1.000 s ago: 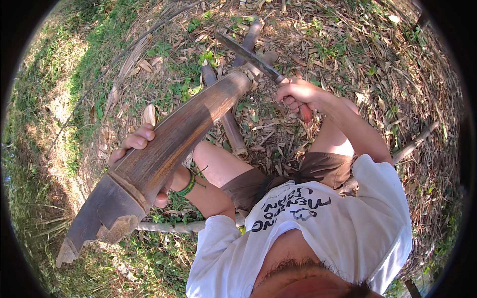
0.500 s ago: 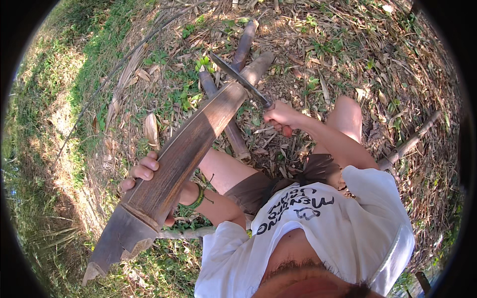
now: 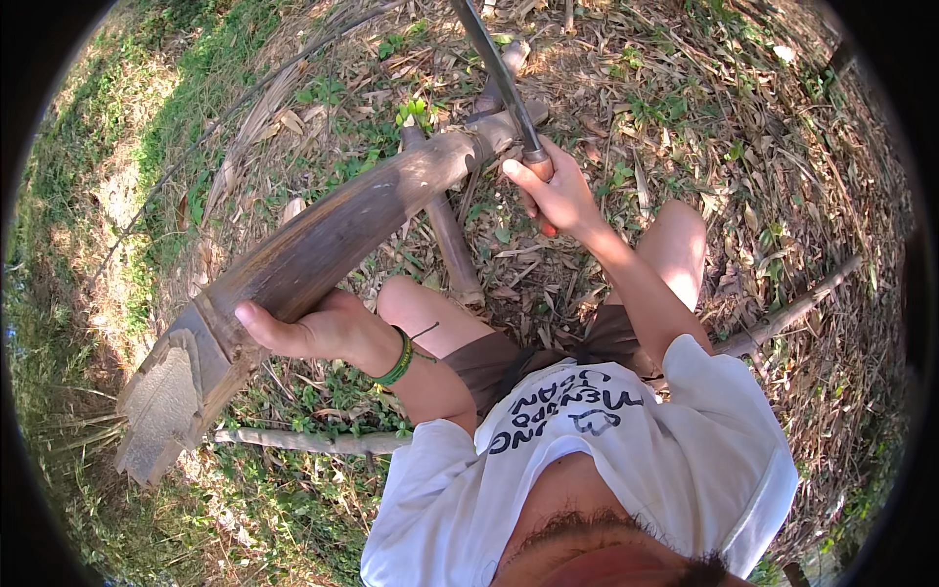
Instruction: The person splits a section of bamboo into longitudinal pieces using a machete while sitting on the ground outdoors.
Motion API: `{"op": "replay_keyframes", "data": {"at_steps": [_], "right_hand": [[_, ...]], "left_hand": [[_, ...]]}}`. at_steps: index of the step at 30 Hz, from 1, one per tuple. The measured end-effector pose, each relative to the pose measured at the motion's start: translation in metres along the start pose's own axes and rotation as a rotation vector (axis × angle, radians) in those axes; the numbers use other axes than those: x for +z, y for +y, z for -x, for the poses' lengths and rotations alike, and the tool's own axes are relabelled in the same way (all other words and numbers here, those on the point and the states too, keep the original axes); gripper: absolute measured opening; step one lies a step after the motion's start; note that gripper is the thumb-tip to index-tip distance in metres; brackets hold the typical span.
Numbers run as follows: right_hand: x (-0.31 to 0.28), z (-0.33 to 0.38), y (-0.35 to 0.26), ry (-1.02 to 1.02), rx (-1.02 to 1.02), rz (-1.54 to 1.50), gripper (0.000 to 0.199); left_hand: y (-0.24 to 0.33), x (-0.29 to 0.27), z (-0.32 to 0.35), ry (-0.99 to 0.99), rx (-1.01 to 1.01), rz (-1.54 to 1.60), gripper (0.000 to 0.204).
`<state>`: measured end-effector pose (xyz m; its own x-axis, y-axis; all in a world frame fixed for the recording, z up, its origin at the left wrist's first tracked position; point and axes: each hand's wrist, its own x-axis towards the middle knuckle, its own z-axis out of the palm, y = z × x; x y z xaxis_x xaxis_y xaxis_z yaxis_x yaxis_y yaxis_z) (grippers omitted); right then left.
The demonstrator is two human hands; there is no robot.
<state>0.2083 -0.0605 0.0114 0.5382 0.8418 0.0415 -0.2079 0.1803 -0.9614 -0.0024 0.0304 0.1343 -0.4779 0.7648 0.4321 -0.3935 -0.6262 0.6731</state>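
A thick, brown length of bamboo (image 3: pixel 337 220) slants from the lower left to the far middle, rounded side up, with a pale cut face at its near end. My left hand (image 3: pixel 318 328) grips it close to that end, thumb on top and the other fingers hidden underneath. In my right hand (image 3: pixel 565 191) is a machete (image 3: pixel 497 70), held by its reddish-brown handle. Its dark blade points away from me and passes over the bamboo's far end; whether they touch I cannot tell.
Crossed wooden stakes (image 3: pixel 452 245) stand under the bamboo's far part. A pole (image 3: pixel 313 442) lies at the left and a branch (image 3: pixel 797 311) at the right, near my bent legs. Dry leaves and green plants cover the ground.
The bamboo has been turned over, from its flatter striped side to its rounded side. My left hand has shifted its grip. The machete has swung from pointing up-left to pointing away.
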Motion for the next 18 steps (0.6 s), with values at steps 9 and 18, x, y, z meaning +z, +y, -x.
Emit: {"op": "replay_keyframes", "data": {"at_steps": [9, 18], "right_hand": [[-0.029, 0.011, 0.095, -0.07, 0.406, 0.349, 0.038], [-0.041, -0.022, -0.09, -0.028, -0.254, 0.574, 0.029]], "left_hand": [[-0.031, -0.03, -0.033, -0.508, 0.101, 0.17, 0.097], [-0.039, -0.025, -0.044, -0.795, 0.147, 0.399, 0.087]]}}
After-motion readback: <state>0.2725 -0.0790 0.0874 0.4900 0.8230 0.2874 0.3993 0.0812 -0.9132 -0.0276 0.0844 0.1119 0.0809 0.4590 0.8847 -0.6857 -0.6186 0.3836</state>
